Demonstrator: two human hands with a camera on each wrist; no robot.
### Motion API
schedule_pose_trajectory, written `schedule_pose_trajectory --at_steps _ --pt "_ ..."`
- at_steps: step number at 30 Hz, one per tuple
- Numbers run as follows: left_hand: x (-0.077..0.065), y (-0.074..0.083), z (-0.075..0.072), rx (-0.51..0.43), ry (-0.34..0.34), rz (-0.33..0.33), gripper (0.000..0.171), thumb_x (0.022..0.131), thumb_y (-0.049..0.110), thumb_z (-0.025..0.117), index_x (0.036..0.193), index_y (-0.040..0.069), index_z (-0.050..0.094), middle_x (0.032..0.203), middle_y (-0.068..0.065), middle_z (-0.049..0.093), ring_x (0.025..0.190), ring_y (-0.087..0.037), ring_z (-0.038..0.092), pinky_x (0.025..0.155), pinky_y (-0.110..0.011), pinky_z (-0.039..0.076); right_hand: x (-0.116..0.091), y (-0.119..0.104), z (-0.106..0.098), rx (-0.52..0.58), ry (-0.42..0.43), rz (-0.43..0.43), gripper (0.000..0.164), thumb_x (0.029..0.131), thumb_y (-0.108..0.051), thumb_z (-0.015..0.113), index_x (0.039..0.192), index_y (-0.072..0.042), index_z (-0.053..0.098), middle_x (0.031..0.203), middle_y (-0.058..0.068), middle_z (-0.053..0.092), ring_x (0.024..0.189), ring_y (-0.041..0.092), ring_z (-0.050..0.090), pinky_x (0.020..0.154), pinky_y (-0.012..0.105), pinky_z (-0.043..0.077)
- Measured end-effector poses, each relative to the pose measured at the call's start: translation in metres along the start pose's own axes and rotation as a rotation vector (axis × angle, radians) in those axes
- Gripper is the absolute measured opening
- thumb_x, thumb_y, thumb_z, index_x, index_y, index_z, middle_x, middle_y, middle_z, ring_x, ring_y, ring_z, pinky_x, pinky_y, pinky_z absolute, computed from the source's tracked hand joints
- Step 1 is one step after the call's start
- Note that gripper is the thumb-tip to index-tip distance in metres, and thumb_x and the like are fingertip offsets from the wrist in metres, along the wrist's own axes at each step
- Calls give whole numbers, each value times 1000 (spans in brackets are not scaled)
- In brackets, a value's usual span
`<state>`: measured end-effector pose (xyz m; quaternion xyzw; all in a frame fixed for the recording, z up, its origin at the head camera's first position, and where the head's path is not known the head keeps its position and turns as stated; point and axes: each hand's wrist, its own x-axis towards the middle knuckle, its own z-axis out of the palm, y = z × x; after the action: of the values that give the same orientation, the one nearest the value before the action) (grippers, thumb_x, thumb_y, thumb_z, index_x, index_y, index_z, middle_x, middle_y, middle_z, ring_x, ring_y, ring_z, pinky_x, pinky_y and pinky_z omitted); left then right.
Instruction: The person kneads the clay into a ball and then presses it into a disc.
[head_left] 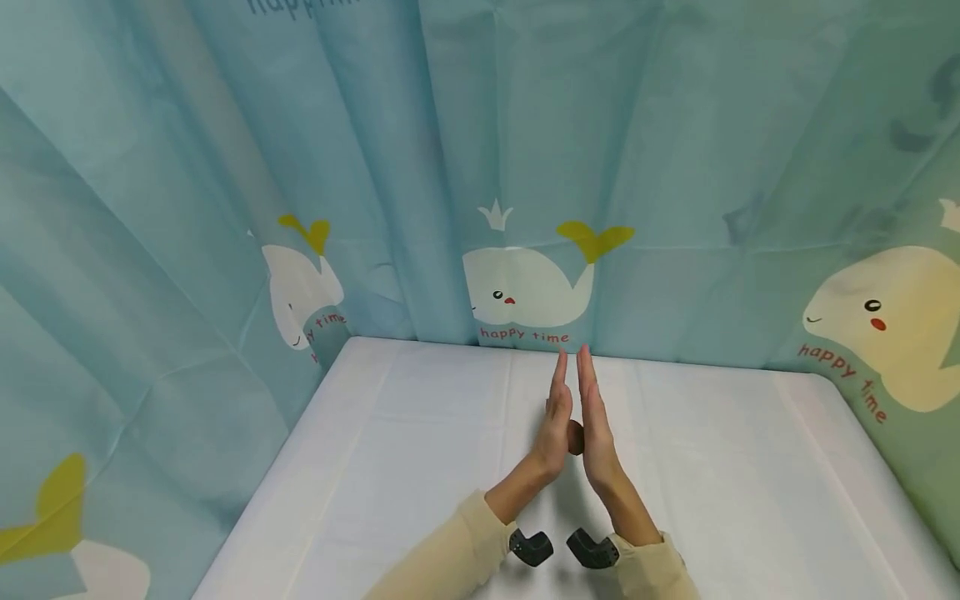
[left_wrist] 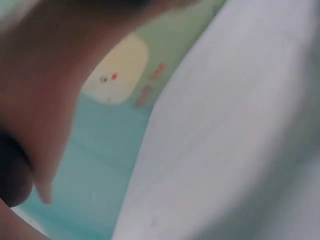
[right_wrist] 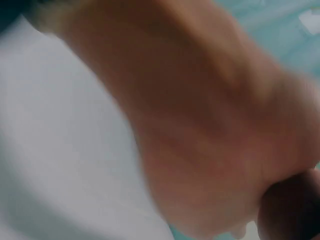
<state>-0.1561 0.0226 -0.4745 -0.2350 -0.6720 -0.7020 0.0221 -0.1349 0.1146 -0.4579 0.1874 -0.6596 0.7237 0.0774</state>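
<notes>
Between the two palms sits a small dark brown rounded lump (head_left: pixel 575 437), pressed near the heels of the hands. My left hand (head_left: pixel 557 421) has straight fingers pointing away toward the curtain, its palm against the lump's left side. Facing it, my right hand (head_left: pixel 595 425) is likewise flat and straight-fingered, palm on the lump's right side. Fingertips of the two hands stand slightly apart. In the left wrist view the dark lump (left_wrist: pixel 14 172) shows at the left edge; the right wrist view has the lump (right_wrist: pixel 290 207) at the lower right, partly cut off.
A white-covered table (head_left: pixel 420 433) lies under the hands. Around its back and sides hangs a blue-green curtain (head_left: pixel 540 125) printed with whales. Dark wrist-worn devices, one at the left cuff (head_left: pixel 531 548) and one at the right cuff (head_left: pixel 592 550), face each other.
</notes>
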Motion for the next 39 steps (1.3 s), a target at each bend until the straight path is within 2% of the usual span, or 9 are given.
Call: schedule_pose_trajectory --at_steps 4,8,13,17,19,23,27,33,39 --pt "-10 3 9 -28 7 6 60 112 40 13 167 21 -2 172 7 -1 157 -14 -2 125 -50 2 10 6 -10 24 37 28 58 111 -47 9 166 -30 1 172 -12 -1 157 12 -7 122 53 -8" --pt "-10 10 11 -54 15 9 60 112 39 13 167 21 -1 172 7 0 157 -14 -1 125 -51 2 10 17 -14 92 35 54 59 111 -48 9 166 -29 -1 172 -6 -2 157 16 -7 122 52 -7" --pt "5 18 1 -61 63 45 61 112 39 13 167 15 0 173 -1 0 158 -18 -1 125 -52 1 1 23 -2 137 -18 26 60 112 -47 7 166 -24 -2 173 -1 -4 158 19 -7 124 34 2" --pt "17 16 -8 13 103 34 64 111 46 15 167 18 2 173 2 2 158 -18 1 123 -56 -1 -5 15 10 148 -28 -41 58 112 -41 6 167 -23 -2 173 -2 -3 158 17 -7 120 22 6" --pt "18 13 -11 57 105 7 65 110 50 14 167 20 2 173 5 3 158 -18 3 122 -59 -3 -6 9 13 125 -20 -74 56 113 -38 6 167 -24 1 173 -2 -1 158 16 -6 120 24 4" --pt "13 5 -8 115 70 -34 67 109 55 11 167 23 3 172 8 4 157 -17 3 120 -63 -3 -1 -2 9 63 3 -112 55 112 -34 8 167 -26 5 173 -6 2 157 14 -5 122 40 -3" --pt "5 1 -2 109 46 -20 64 111 49 12 167 19 4 172 6 5 157 -18 4 123 -59 3 9 -8 1 39 23 -115 56 112 -38 11 167 -29 6 173 -6 6 158 15 -2 122 50 -6" --pt "-2 4 5 -15 34 33 60 112 41 17 167 22 2 172 6 3 157 -15 2 124 -52 5 18 8 -8 65 23 -4 56 112 -45 12 166 -35 3 172 -9 5 157 12 -3 122 54 -6" --pt "4 16 0 -25 62 71 64 111 43 18 167 17 3 173 0 2 158 -18 2 124 -53 4 6 22 1 135 7 47 61 112 -47 9 167 -23 0 173 -1 -1 158 20 -4 124 49 -3"
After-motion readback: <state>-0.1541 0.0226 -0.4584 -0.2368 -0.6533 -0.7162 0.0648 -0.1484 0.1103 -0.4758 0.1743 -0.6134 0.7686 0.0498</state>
